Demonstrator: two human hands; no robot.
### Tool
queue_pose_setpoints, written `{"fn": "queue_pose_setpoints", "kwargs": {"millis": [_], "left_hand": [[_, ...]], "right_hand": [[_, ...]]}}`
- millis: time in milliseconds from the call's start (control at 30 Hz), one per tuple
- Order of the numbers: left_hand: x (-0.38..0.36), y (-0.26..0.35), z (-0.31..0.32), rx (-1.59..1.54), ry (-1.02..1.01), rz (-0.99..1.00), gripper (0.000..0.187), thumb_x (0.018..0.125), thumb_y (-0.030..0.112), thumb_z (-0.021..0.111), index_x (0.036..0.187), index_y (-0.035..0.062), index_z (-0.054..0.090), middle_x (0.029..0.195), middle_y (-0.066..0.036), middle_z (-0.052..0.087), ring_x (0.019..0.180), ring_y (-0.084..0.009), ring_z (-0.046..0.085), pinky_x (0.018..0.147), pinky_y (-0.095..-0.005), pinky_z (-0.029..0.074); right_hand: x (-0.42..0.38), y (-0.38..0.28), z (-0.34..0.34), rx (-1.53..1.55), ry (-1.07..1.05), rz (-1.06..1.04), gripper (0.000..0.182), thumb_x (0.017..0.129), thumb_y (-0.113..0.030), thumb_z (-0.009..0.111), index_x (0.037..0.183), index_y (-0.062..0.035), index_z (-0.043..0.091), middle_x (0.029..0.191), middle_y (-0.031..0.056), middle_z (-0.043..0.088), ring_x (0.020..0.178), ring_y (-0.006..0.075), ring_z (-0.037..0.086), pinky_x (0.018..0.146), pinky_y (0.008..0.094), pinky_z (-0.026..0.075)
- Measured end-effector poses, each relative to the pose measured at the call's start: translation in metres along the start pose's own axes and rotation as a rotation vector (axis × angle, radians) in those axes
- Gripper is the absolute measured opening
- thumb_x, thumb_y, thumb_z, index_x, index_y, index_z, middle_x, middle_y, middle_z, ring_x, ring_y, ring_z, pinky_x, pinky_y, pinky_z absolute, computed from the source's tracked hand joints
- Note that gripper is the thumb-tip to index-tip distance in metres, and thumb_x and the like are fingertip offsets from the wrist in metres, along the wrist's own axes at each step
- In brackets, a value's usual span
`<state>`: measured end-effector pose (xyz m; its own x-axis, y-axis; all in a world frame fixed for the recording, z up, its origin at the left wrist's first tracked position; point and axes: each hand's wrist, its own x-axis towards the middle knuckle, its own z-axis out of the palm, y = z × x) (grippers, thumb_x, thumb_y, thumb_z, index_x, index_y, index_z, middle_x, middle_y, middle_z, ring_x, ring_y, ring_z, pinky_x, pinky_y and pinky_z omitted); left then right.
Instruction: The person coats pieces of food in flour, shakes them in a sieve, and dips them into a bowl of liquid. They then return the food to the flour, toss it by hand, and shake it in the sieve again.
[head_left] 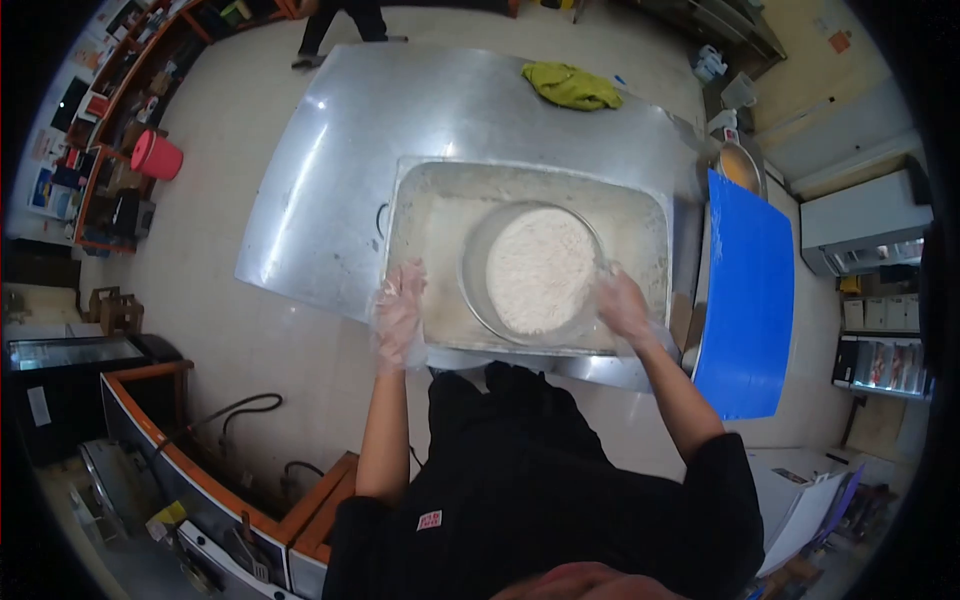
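Note:
A deep rectangular metal tray (520, 173), dusted inside with white powder, rests on the steel table. Inside it is a round, metal-walled vessel (474, 290) with a white, flour-like mass (543, 270); whether its bottom is solid or mesh cannot be seen. My right hand (624, 304), in a clear plastic glove, grips the vessel's right rim. My left hand (399, 312), also gloved in clear plastic, is at the tray's left front edge. Its fingers point away from me and appear loosely apart, with nothing visible in them.
A green cloth (572, 86) lies at the far edge of the steel table (320, 200). On the right stands a blue panel (748, 295), with a bowl of orange contents (738, 168) behind it. A pink bucket (157, 155) is at the left. A person's legs (340, 22) show beyond the table.

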<state>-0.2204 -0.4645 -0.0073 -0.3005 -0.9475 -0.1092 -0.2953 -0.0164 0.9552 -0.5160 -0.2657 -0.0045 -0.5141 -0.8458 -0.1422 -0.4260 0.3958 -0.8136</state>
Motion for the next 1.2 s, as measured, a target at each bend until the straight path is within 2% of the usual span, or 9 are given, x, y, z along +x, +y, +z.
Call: {"fn": "queue_pose_setpoints", "kwargs": {"millis": [300, 433, 567, 633, 733, 933, 1033, 1133, 1200], "left_hand": [[-0.007, 0.004, -0.004, 0.085, 0.082, 0.041, 0.032, 0.099, 0.028, 0.045, 0.106, 0.0024, 0.063, 0.094, -0.012, 0.067, 0.088, -0.0194, 0.064, 0.078, -0.0321, 0.049], [-0.018, -0.004, 0.0, -0.261, 0.129, -0.013, 0.028, 0.098, 0.025, 0.049, 0.103, 0.0012, 0.063, 0.091, -0.009, 0.067, 0.087, -0.0161, 0.063, 0.077, -0.0299, 0.05], [-0.004, -0.014, -0.002, -0.345, 0.123, 0.084, 0.027, 0.098, 0.024, 0.052, 0.102, -0.0001, 0.062, 0.092, -0.007, 0.065, 0.085, -0.0151, 0.063, 0.079, -0.0293, 0.051], [-0.016, -0.001, -0.006, -0.312, 0.115, 0.032, 0.026, 0.097, 0.023, 0.052, 0.102, -0.0009, 0.062, 0.091, -0.008, 0.065, 0.084, -0.0151, 0.063, 0.08, -0.029, 0.051], [-0.011, -0.014, -0.004, -0.775, 0.156, -0.003, 0.028, 0.098, 0.023, 0.05, 0.101, -0.0021, 0.062, 0.089, -0.008, 0.064, 0.08, -0.015, 0.063, 0.08, -0.0296, 0.051], [-0.013, -0.004, -0.009, -0.404, 0.123, 0.073, 0.029, 0.098, 0.024, 0.05, 0.101, -0.0033, 0.061, 0.092, -0.009, 0.065, 0.08, -0.0156, 0.063, 0.08, -0.0302, 0.051], [-0.012, -0.008, -0.008, -0.487, 0.135, 0.065, 0.03, 0.098, 0.024, 0.05, 0.1, -0.0033, 0.061, 0.092, -0.009, 0.065, 0.08, -0.0158, 0.062, 0.08, -0.0304, 0.051], [-0.011, -0.014, -0.003, -0.521, 0.174, 0.066, 0.027, 0.098, 0.022, 0.051, 0.099, -0.0035, 0.061, 0.092, -0.009, 0.065, 0.082, -0.0156, 0.062, 0.08, -0.03, 0.051], [-0.017, -0.004, -0.004, -0.501, 0.123, 0.002, 0.024, 0.097, 0.019, 0.053, 0.098, -0.0032, 0.061, 0.093, -0.009, 0.065, 0.084, -0.0154, 0.062, 0.08, -0.0295, 0.051]], "right_hand": [[0.002, 0.012, 0.0, -0.291, 0.041, -0.164, 0.028, 0.086, -0.018, 0.052, 0.105, 0.0033, 0.052, 0.083, 0.028, 0.062, 0.078, 0.044, 0.062, 0.068, 0.0483, 0.048], [0.014, -0.01, -0.003, -0.432, -0.116, 0.107, 0.029, 0.088, -0.02, 0.051, 0.107, 0.0026, 0.055, 0.085, 0.0226, 0.064, 0.076, 0.0343, 0.063, 0.072, 0.0441, 0.048], [0.016, -0.027, -0.022, -0.192, -0.003, -0.241, 0.031, 0.089, -0.028, 0.052, 0.094, 0.0027, 0.055, 0.08, 0.0211, 0.064, 0.071, 0.0365, 0.062, 0.065, 0.0474, 0.047], [0.03, 0.016, 0.007, -0.487, -0.135, -0.02, 0.033, 0.091, -0.032, 0.05, 0.094, 0.0007, 0.056, 0.083, 0.0148, 0.067, 0.07, 0.0317, 0.064, 0.065, 0.0464, 0.048], [0.011, -0.002, -0.024, -0.243, -0.115, 0.186, 0.033, 0.091, -0.031, 0.049, 0.091, 0.0012, 0.057, 0.083, 0.0172, 0.066, 0.07, 0.0325, 0.064, 0.065, 0.0456, 0.048], [0.026, -0.023, -0.017, -0.585, -0.179, 0.139, 0.033, 0.09, -0.028, 0.048, 0.102, 0.0012, 0.059, 0.089, 0.0214, 0.067, 0.076, 0.0289, 0.065, 0.069, 0.0418, 0.05], [0.0, -0.045, -0.055, -0.029, -0.107, 0.076, 0.035, 0.087, -0.025, 0.049, 0.102, 0.0051, 0.058, 0.089, 0.0257, 0.064, 0.083, 0.0354, 0.065, 0.075, 0.0421, 0.049], [0.007, 0.015, -0.045, -0.12, 0.041, -0.091, 0.035, 0.087, -0.028, 0.051, 0.098, 0.0052, 0.057, 0.082, 0.0288, 0.061, 0.08, 0.0411, 0.062, 0.071, 0.0454, 0.048], [0.017, 0.013, -0.018, -0.584, -0.071, 0.098, 0.033, 0.088, -0.027, 0.052, 0.103, 0.003, 0.057, 0.084, 0.0274, 0.062, 0.081, 0.0381, 0.064, 0.072, 0.0453, 0.048]]}}
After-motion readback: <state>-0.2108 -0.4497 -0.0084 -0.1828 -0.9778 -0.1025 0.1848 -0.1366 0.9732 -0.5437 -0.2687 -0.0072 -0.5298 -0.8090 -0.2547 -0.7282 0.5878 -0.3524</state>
